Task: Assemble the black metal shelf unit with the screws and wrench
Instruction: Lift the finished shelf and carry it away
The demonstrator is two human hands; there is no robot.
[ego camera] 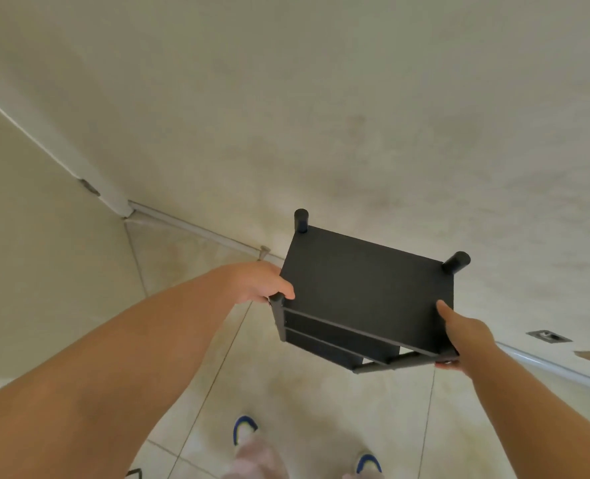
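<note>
The black metal shelf unit point(366, 292) is held up off the tiled floor, seen from above, close to the pale wall. Its flat top panel faces me, with round post ends at the corners and lower tiers showing beneath the near edge. My left hand point(262, 281) grips the near left corner post. My right hand point(463, 337) holds the near right corner, thumb on the top panel and fingers curled under the frame. No screws or wrench can be made out.
A pale wall point(321, 115) stands right behind the shelf, meeting a side wall at a corner point(124, 212) with a white skirting. My feet in blue and white shoes point(245, 430) stand on the beige floor tiles. Small flat objects point(549, 336) lie at the right edge.
</note>
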